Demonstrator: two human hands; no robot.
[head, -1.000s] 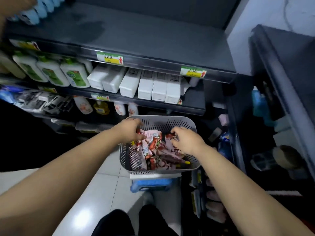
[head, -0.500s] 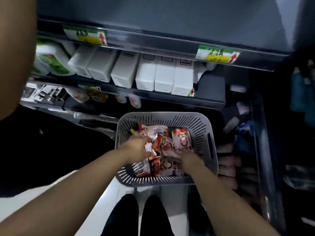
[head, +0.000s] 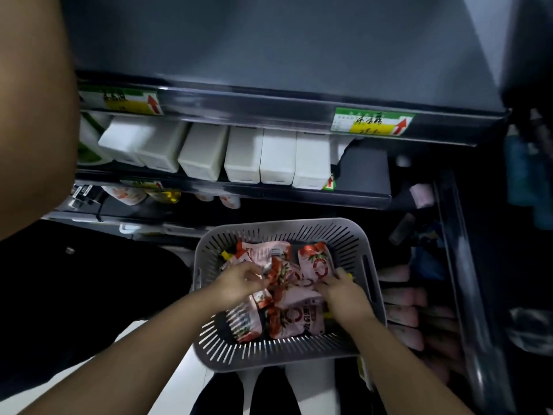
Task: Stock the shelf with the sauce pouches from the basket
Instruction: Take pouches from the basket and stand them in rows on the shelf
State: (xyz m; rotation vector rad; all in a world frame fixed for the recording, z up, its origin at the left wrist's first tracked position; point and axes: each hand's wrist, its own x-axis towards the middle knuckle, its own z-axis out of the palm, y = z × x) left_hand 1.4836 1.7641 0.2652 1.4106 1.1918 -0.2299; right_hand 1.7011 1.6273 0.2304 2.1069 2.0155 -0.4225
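Both bare forearms reach forward and down, left hand [head: 239,283] curling fingers round a red-and-pink plastic sauce pouch [head: 278,271], right hand [head: 344,292] palm-down, grip's unclear tbh.

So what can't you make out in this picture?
Head view only.
- Sauce pouches count: left hand and right hand cover part of the basket.
- Price label writing: motion-blurred.
- Green-labelled bottle: mostly behind a blurred arm.
- Pinkish packs, right: too dark to identify.

I have leaned closer over the basket [head: 287,354] since a second ago. My left hand [head: 242,284] and right hand [head: 344,295] have drawn nearer, from the far sauce pouches [head: 314,262] to mid-pile.
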